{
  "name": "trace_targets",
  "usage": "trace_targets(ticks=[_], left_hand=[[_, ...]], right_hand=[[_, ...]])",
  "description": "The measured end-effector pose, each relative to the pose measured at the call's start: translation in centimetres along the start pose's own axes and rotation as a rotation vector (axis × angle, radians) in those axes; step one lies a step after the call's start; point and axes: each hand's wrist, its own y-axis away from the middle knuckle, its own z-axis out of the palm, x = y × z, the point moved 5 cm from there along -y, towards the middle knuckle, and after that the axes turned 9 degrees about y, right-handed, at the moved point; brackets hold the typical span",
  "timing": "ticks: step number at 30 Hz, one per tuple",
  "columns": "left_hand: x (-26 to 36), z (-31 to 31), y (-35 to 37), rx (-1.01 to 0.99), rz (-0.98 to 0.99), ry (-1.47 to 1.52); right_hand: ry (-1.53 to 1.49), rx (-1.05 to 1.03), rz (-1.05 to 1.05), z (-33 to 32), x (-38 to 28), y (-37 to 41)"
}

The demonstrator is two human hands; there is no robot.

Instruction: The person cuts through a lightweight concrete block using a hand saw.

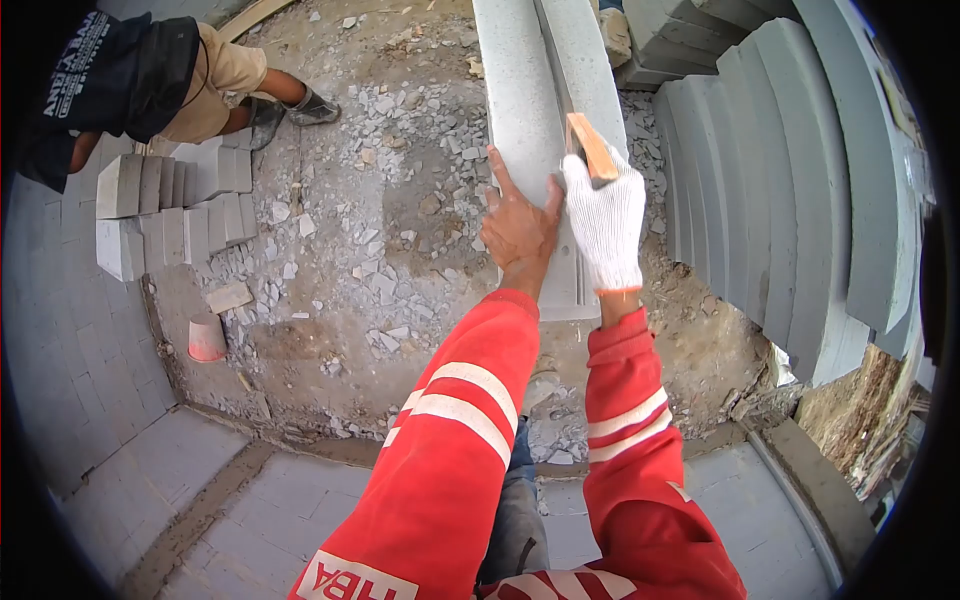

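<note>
A long pale grey concrete block (525,90) lies lengthwise ahead of me, and a dark groove runs along it beside a second grey strip (590,60). My left hand (520,225) is bare and presses flat on the block near its close end, fingers spread and thumb toward the groove. In a white knitted glove, my right hand (608,215) is closed around a wooden-handled tool (592,148) over the groove. The tool's working end is hidden, so I cannot tell its kind.
Tall grey slabs (760,190) stand in a row at the right. Broken chips (385,270) litter the dirt floor. To the left are stacked blocks (175,210), an orange-and-grey bucket (207,338) and another person (190,80) in rubber boots. Block walls (270,500) border the floor.
</note>
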Motion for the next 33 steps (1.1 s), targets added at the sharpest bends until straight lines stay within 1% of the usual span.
trace_targets(ticks=[1, 3, 4, 5, 7, 9, 10, 11, 13, 14, 16, 17, 19, 21, 22, 23, 25, 26, 28, 29, 30, 31, 33], left_hand=[[-0.2, 0.0, 0.2, -0.002, 0.001, -0.011], [-0.4, 0.3, -0.2, -0.027, 0.007, -0.011], [-0.4, 0.2, -0.1, 0.014, 0.022, 0.012], [-0.6, 0.4, 0.0, 0.013, 0.013, 0.028], [-0.6, 0.6, -0.2, -0.005, -0.038, -0.005], [-0.2, 0.4, -0.3, -0.018, -0.072, 0.014], [-0.3, 0.6, -0.3, -0.005, -0.048, 0.008], [-0.6, 0.8, 0.0, -0.003, -0.031, -0.009], [-0.7, 0.4, 0.4, -0.042, -0.064, -0.001], [-0.4, 0.3, -0.1, -0.062, -0.072, 0.023], [-0.4, 0.2, -0.4, -0.051, -0.058, 0.038], [-0.5, 0.2, -0.1, -0.048, -0.049, 0.060], [-0.8, 0.5, -0.4, -0.038, -0.043, 0.031], [-1.0, 1.1, 0.2, -0.038, -0.060, 0.023], [-1.0, 1.1, 0.3, -0.032, -0.060, 0.023], [-1.1, 1.0, -0.1, -0.016, -0.062, 0.023], [-1.5, 1.2, 0.1, -0.006, -0.063, -0.007], [-1.3, 1.2, -0.1, -0.007, -0.057, 0.006], [-1.0, 1.0, 0.0, -0.004, -0.046, 0.006], [-0.9, 0.9, 0.2, 0.006, -0.038, 0.024], [-0.9, 0.7, 0.0, 0.019, -0.028, 0.041], [-1.0, 0.6, -0.4, 0.022, -0.020, 0.030], [-0.9, 0.7, 0.1, 0.047, -0.018, 0.027]], right_hand=[[-0.022, -0.037, 0.079, 1.2, -0.5, -3.1], [0.005, 0.032, -0.019, 1.8, -0.7, -3.5], [-0.069, 0.009, 0.046, 1.5, 0.1, -2.2], [-0.131, -0.023, 0.110, 0.4, 0.8, 0.5], [-0.068, 0.054, 0.061, -0.9, 2.2, 5.2], [-0.048, 0.049, 0.042, -1.0, 2.3, 5.6], [-0.042, 0.046, 0.041, -0.6, 2.4, 5.2], [-0.041, 0.035, 0.046, -0.2, 1.5, 2.9], [-0.002, -0.134, 0.218, 1.7, 0.1, -3.2], [-0.011, -0.127, 0.222, 2.4, 0.5, -4.1], [-0.103, -0.013, 0.095, 3.0, 0.7, -4.7], [-0.105, -0.024, 0.100, 2.3, 0.9, -3.7], [-0.108, -0.130, 0.206, 0.3, 1.1, 0.1], [-0.043, -0.049, 0.189, -1.6, 2.9, 7.1], [-0.003, -0.052, 0.171, -2.6, 2.6, 9.8], [0.030, -0.059, 0.145, -2.9, 1.4, 10.2], [0.023, -0.050, 0.120, -1.7, 1.6, 7.5], [0.023, -0.023, 0.097, -1.1, 1.1, 4.8], [-0.046, -0.073, 0.106, 1.3, -0.5, -3.7], [-0.011, -0.011, 0.069, 2.6, -1.0, -7.2], [-0.001, -0.027, 0.077, 3.2, -1.9, -9.2], [-0.013, -0.021, 0.083, 4.1, -1.8, -9.5], [-0.133, 0.076, -0.022, 4.5, -0.8, -8.5]])
